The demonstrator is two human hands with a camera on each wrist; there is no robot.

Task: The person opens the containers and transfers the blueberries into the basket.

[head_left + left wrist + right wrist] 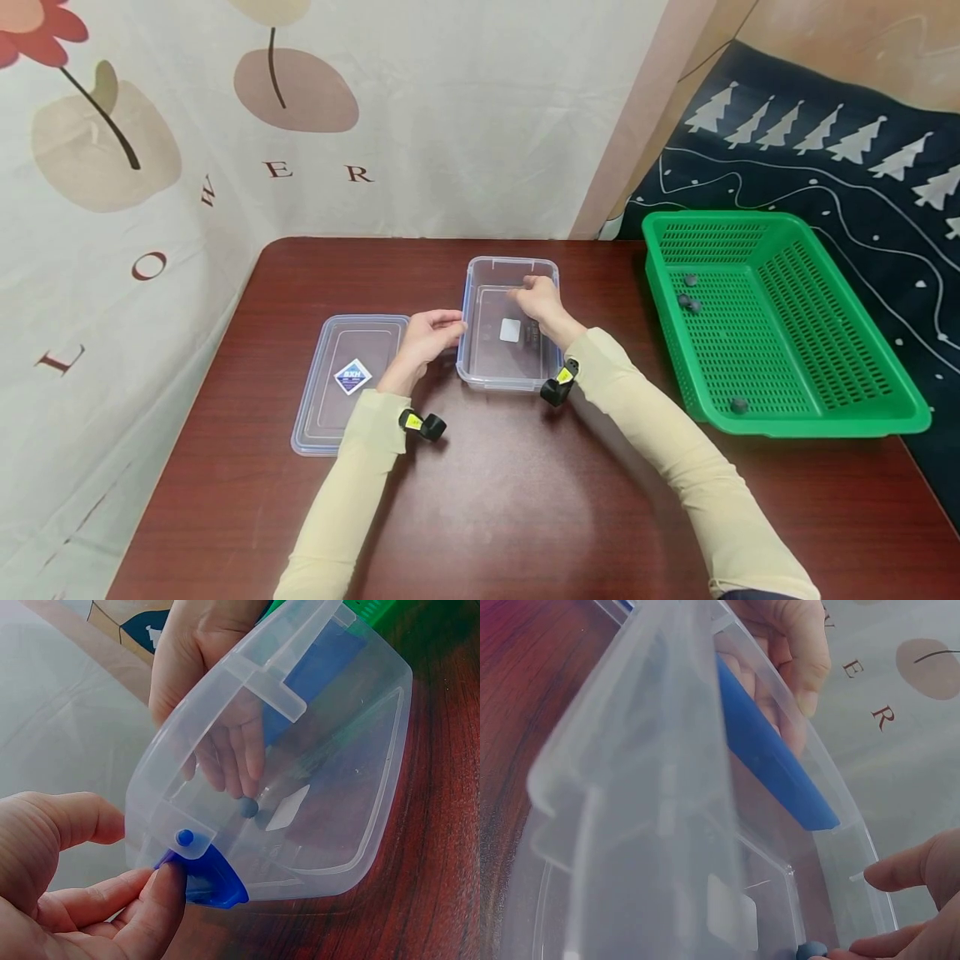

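A clear plastic box [487, 362] with blue side latches stands uncovered on the table. My left hand [429, 340] is at its left side, pinching the blue latch [214, 877] as another finger touches the rim. My right hand [546, 307] reaches down inside the box, fingers extended, thumb apart. In the left wrist view a small dark-blue ball [249, 807], like a blueberry, sits at the right fingertips, near the box floor. The right wrist view shows the same ball [811, 950] beside those fingers. A clear lid [318, 417] with a diamond label lies left of the box.
A green slotted basket [787, 333] stands on the right of the table with several small dark balls [691, 303] in it. A white label [510, 330] shows at the box floor. A printed cloth [450, 167] hangs behind the table.
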